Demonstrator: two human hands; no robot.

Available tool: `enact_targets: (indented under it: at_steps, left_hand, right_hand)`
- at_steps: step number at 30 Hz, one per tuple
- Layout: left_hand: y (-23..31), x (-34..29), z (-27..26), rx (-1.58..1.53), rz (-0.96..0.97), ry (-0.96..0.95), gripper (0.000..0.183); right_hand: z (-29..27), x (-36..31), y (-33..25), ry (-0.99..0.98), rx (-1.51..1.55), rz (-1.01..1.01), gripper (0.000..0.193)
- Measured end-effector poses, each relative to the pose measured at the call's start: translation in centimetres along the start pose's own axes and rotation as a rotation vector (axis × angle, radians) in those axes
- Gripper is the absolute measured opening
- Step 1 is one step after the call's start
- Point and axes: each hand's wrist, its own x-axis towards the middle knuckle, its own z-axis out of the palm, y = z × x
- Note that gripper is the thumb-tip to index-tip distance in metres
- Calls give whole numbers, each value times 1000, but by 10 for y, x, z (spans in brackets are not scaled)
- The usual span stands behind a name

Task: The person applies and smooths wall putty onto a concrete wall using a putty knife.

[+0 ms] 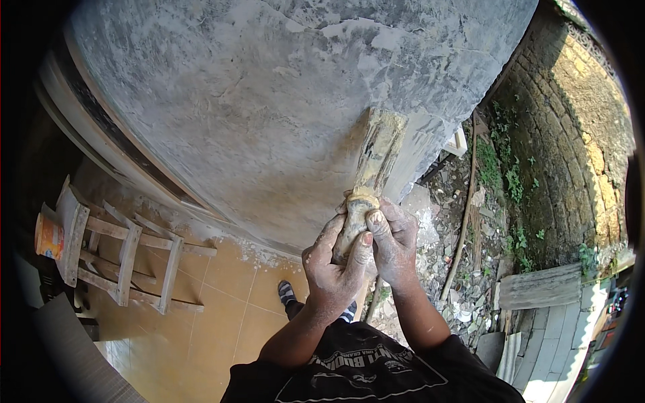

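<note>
A scraper (pixel 380 149) with a worn, plaster-smeared blade and a rounded handle points away from me, its blade up against the grey plastered wall (pixel 255 107) near the wall's right edge. My left hand (pixel 336 258) wraps the handle from the left, thumb lying along it. From the other side my right hand (pixel 393 242) grips the same handle, its thumb pressed on top near the blade. White dust coats both hands. The fingers behind the handle are partly hidden.
At left a wooden stepladder (pixel 131 258) stands on tan floor tiles (pixel 218 316), with an orange tub (pixel 49 236) at its end. Rubble (pixel 463 295) and a long pole (pixel 463 221) lie on the right, before a mossy brick wall (pixel 557 148). A door or window frame (pixel 127 144) edges the plaster.
</note>
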Motion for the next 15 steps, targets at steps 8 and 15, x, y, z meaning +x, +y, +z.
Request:
enact_targets:
  at_steps: [8,15]
  left_hand:
    - [-41,-30,-18,111,-88,-18,34]
    - [-44,-28,-22,111,-95,-18,33]
  right_hand:
    - [-10,-27,49,-9,-202,89,22]
    - [-9,-23,51,-18,-196,132,24]
